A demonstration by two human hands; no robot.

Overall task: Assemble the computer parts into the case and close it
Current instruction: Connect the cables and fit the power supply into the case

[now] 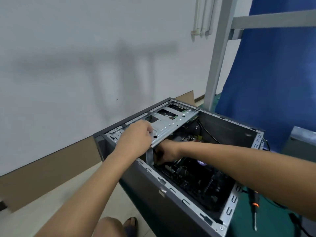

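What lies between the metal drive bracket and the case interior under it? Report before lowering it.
The right hand reaches in beneath the drive bracket, whose near edge the left hand grips. That hand and the black cables behind it lie under the bracket, inside the case.

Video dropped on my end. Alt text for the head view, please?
A person's left hand grips a silver drive bracket across the top of the open computer case, while the right hand reaches beneath it toward the motherboard. A screwdriver lies on the green mat beside the case.
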